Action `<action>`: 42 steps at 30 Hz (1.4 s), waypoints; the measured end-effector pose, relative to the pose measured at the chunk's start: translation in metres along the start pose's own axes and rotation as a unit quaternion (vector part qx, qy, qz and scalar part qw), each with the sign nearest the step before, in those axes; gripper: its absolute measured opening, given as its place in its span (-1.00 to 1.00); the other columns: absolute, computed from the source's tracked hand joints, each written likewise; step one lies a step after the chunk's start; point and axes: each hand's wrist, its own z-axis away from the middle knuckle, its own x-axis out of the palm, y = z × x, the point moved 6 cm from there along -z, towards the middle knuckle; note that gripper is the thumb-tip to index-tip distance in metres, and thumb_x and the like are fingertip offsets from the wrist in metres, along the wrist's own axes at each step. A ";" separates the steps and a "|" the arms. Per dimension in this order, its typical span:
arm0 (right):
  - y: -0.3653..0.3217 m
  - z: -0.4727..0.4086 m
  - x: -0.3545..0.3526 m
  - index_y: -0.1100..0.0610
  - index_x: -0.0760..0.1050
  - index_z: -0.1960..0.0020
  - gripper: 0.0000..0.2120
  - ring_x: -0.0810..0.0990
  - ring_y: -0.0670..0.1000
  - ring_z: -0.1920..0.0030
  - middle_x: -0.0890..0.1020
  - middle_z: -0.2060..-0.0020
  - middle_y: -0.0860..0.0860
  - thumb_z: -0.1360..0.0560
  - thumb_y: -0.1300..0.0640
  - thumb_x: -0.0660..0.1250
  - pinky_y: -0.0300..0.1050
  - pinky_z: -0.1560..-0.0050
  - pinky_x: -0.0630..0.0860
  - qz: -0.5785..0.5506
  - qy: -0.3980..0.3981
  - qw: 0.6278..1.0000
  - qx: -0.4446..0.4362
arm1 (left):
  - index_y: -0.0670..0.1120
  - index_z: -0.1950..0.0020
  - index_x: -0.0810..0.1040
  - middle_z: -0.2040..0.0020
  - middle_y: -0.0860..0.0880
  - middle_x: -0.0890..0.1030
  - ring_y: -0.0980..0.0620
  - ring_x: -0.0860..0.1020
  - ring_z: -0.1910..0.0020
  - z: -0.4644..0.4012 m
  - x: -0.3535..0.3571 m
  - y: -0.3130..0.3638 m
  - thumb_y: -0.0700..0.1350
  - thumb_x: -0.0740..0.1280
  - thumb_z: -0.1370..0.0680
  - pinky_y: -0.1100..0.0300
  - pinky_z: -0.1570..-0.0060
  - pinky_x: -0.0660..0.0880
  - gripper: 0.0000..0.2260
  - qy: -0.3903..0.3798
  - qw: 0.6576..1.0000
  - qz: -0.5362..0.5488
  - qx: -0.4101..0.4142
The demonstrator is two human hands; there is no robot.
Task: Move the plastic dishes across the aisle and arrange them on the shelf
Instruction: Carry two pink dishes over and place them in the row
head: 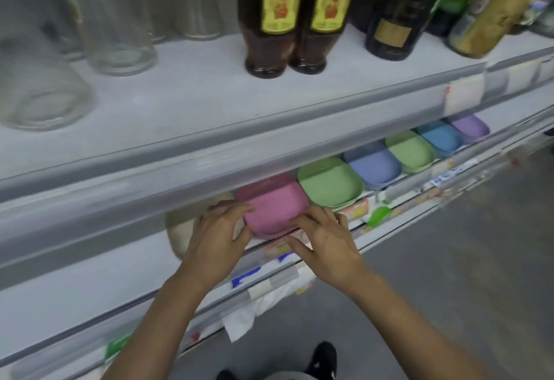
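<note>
A stack of pink plastic dishes (274, 205) sits at the front of the lower shelf (90, 283). My left hand (217, 237) curls its fingers on the stack's left edge. My right hand (322, 237) holds the stack's front right edge. To the left lies a beige dish (180, 229), partly hidden by my left hand. To the right runs a row of stacks: green (329, 183), blue (373, 165), light green (410, 150), blue (440, 136), purple (470, 126).
The upper shelf (192, 103) overhangs the dishes and carries clear glass jars (120, 43) on the left and dark bottles (266, 19) in the middle and right. Price tags line the shelf rails (359, 208). Grey aisle floor (449, 259) lies to the right.
</note>
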 end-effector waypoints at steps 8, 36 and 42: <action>0.102 0.002 -0.026 -0.13 0.56 -0.21 -0.63 0.48 0.04 -0.12 0.48 -0.11 -0.11 -0.55 -0.25 0.15 0.03 -0.11 0.34 -0.045 0.019 0.999 0.007 | 0.16 -0.27 0.57 -0.25 0.07 0.60 -0.05 0.54 -0.23 -0.023 0.061 0.080 0.15 0.16 -0.49 -0.07 -0.21 0.48 -0.60 -0.014 0.999 -0.053 -0.002; 0.036 -0.050 0.006 -0.01 0.61 -0.19 -0.66 0.53 0.12 -0.09 0.56 -0.12 0.00 -0.42 0.04 0.46 0.15 -0.22 0.35 0.021 0.029 0.949 -0.313 | 0.07 -0.46 0.44 -0.44 -0.10 0.46 -0.18 0.42 -0.40 0.029 0.031 0.003 0.06 0.39 -0.54 -0.22 -0.30 0.36 -0.51 0.002 0.912 -0.298 -0.281; -0.001 -0.063 0.052 -0.13 0.65 -0.17 -0.60 0.59 0.18 -0.06 0.63 -0.17 0.02 -0.34 0.07 0.51 0.22 -0.31 0.40 0.131 -0.115 0.943 -0.284 | 0.16 -0.32 0.57 -0.37 -0.11 0.52 -0.21 0.48 -0.32 0.046 0.028 -0.035 0.06 0.48 -0.49 -0.26 -0.25 0.36 -0.61 -0.040 0.923 -0.284 -0.257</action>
